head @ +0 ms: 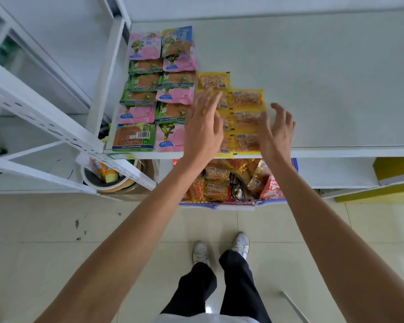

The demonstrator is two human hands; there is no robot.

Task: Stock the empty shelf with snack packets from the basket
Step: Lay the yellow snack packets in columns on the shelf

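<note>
1. While both arms reach forward over the basket, we log the left hand (203,129) spread above the yellow packets (248,99), with fingers straight, apart and gripping nothing. We cannot tell whether it touches them.
2. Right hand (277,134) sits at the right edge of the same yellow group, with fingers loosely curved and parted, holding nothing.
3. Yellow packets lie flat in two overlapping columns on the white shelf (336,78), running back from its front lip. The left column reaches one packet further back.
4. Just left of them, pink and green packets (140,99) lie in two more overlapping columns, close to the shelf's left upright.
5. We find the basket (272,202), blue-rimmed, on the tiled floor below the shelf's front edge, between the forearms. It holds a loose jumble of orange, yellow and red snack packets (216,183).
6. Round tub (107,183) stands on the floor left of the basket; we cannot make out its contents.
</note>
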